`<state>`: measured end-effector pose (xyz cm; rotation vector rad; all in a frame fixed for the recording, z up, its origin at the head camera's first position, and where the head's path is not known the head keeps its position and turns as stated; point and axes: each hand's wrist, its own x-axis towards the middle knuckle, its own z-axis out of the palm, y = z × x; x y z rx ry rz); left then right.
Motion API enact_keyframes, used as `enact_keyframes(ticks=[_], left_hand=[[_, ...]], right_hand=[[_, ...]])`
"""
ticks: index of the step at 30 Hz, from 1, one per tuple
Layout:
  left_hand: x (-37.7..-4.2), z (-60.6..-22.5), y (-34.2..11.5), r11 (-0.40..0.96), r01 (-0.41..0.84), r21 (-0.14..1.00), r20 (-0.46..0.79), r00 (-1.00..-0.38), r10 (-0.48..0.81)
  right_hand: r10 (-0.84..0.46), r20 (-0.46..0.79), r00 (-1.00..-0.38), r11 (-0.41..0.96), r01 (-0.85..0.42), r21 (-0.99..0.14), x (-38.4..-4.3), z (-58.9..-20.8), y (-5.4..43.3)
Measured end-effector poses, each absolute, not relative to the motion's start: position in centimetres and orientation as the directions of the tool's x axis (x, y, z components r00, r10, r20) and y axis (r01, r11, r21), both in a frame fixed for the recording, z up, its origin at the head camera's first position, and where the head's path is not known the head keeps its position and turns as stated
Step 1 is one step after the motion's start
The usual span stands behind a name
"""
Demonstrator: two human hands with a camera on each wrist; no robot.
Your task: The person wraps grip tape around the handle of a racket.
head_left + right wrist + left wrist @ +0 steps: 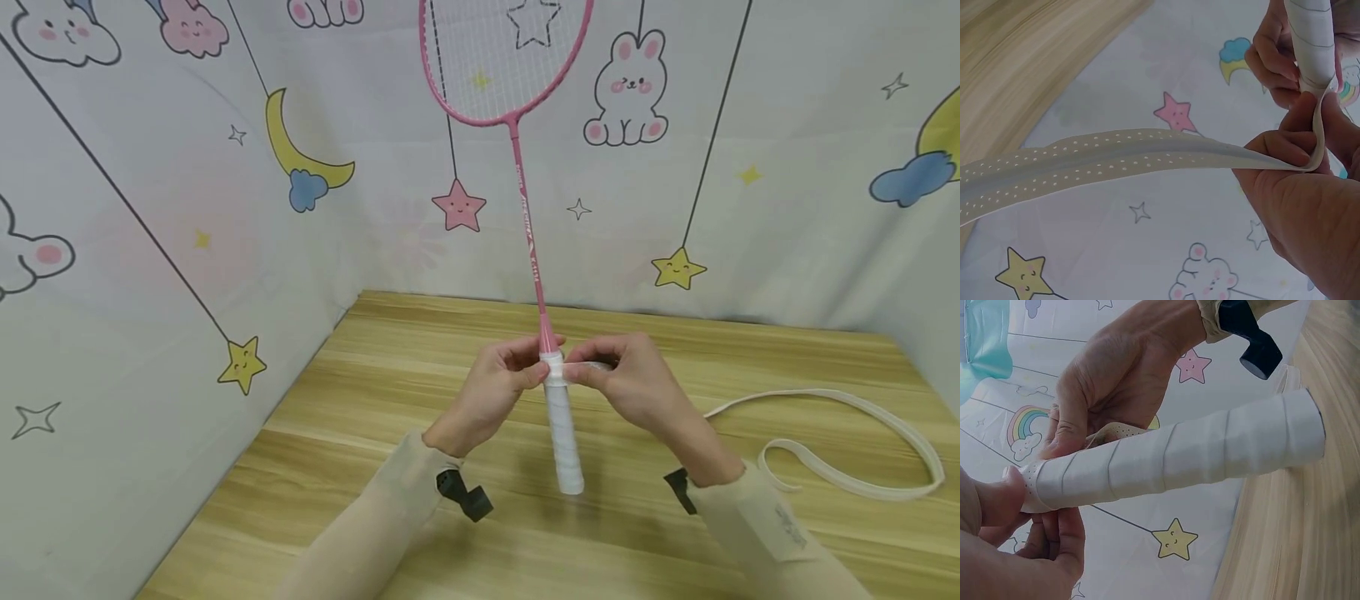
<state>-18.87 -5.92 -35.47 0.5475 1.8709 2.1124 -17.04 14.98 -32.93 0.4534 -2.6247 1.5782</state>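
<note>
Wood grain runs across the surface (615, 542), and above it we see the white handle (564, 437), its butt end nearest us and its smooth cover seamed in spirals. Perforated tape (1097, 151) appears only round the handle's upper end, so we judge the winding to be at an early stage: the length below seems left to cover, and a long loose tail trails to the right. At that upper end the left grip (489, 390) curls round the handle, thumb on the tape; the right grip (641, 387), just beside it, pinches the tape near the handle. Beyond, we follow the pink shaft (528, 225) to the racket head (506, 67), before a cartoon-printed cloth (390, 92).
</note>
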Motion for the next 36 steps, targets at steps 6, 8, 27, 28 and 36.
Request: enact_keyframes(ticks=[6, 8, 27, 28, 36], left_hand=[[-18.8, -35.4, -6.1, -0.163, 0.036, 0.986, 0.110, -0.876, 0.470], [-18.8, -35.3, -6.1, -0.157, 0.041, 0.987, 0.111, -0.877, 0.468], [-19.0, -35.5, -6.4, -0.144, 0.058, 0.988, 0.120, -0.874, 0.471], [-19.0, -35.4, -6.4, -0.148, 0.057, 0.987, 0.123, -0.868, 0.481], [-18.7, -35.0, -6.2, -0.117, 0.089, 0.989, 0.134, -0.875, 0.465]], right_hand=[[-0.246, 0.174, -0.954, 0.400, -0.263, -0.878, -17.1, -33.0, 15.3], [-0.241, 0.163, -0.957, 0.393, -0.249, -0.885, -17.1, -33.0, 15.2], [-0.383, 0.110, -0.917, 0.311, -0.241, -0.920, -17.9, -34.2, 15.6], [-0.389, 0.117, -0.914, 0.304, -0.247, -0.920, -17.9, -34.3, 15.6], [-0.290, 0.155, -0.945, 0.255, -0.232, -0.939, -17.6, -34.6, 15.3]])
